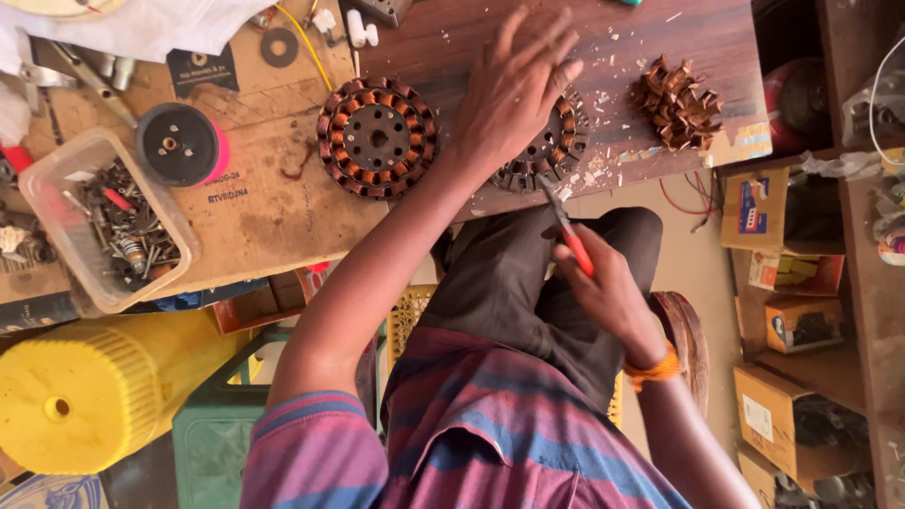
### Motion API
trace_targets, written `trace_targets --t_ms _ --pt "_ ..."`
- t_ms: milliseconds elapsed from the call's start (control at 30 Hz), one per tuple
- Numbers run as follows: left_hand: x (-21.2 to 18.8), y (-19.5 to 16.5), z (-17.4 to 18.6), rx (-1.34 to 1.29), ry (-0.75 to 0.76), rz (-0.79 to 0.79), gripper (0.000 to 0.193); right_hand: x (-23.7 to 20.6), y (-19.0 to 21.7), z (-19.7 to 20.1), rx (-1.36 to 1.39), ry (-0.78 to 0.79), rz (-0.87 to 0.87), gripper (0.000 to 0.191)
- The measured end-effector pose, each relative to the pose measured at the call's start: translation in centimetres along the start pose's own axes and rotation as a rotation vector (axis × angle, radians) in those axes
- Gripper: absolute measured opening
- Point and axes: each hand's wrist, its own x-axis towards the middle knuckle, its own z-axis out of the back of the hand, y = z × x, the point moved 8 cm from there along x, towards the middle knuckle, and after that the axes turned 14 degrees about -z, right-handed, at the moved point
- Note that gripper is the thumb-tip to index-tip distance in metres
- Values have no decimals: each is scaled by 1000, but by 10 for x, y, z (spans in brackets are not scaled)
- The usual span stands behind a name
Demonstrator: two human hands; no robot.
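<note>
The wooden bench spans the top of the view, its near edge strewn with pale chips. A yellow plastic drum lies below it at the lower left, beside a green crate. On the bench's cardboard-covered part stands a clear plastic tub filled with screws and small metal parts, with a black disc just beside it. Near the middle lies a round stator ringed with copper windings. Just right of it sits a second stator, half hidden under the left hand, which lies flat on top with the fingers spread, pressing rather than clasping. The right hand has its grip closed around the red handle of a screwdriver, whose metal tip touches the near rim of that second stator at the bench edge. Farther right lies a heap of cut copper coils.
</note>
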Motion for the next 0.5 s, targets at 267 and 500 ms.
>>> trace_targets --t_ms 267,500 --pt "-90 -89 13 -766 198 145 28 -41 -23 32 787 34 -1 39" --pt "-140 -167 -59 -1953 -108 313 42 -51 24 70 340 -468 295 36"
